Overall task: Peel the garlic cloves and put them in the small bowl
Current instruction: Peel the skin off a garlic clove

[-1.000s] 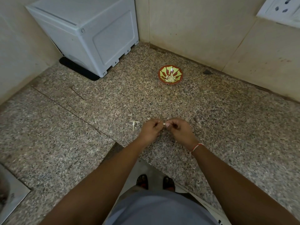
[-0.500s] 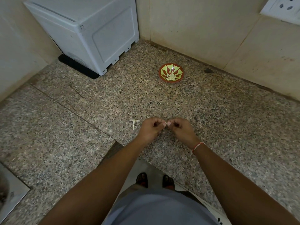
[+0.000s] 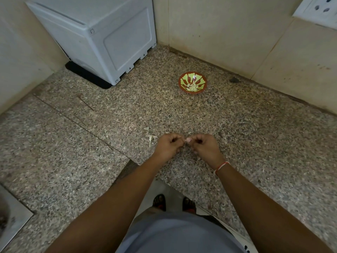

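Two hands: left hand (image 3: pixel 168 147) and right hand (image 3: pixel 204 147) meet fingertip to fingertip, both pinching one garlic clove (image 3: pixel 186 140) over the granite counter (image 3: pixel 91 161).
Writing: none readable.
Change: hands stay as before.
Small bowl (image 3: pixel 192 83): well beyond the hands, peeled cloves inside.
Peel scrap (image 3: pixel 151 140): just left of the hands.

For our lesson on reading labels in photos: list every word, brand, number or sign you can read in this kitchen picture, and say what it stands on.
None can be read.
White box: plain panels, no lettering visible.
Small bowl: painted pattern only, no text.
Wall socket plate: holes only, no markings legible.
Dark marks on the cloth at the bottom edge: too small to read.
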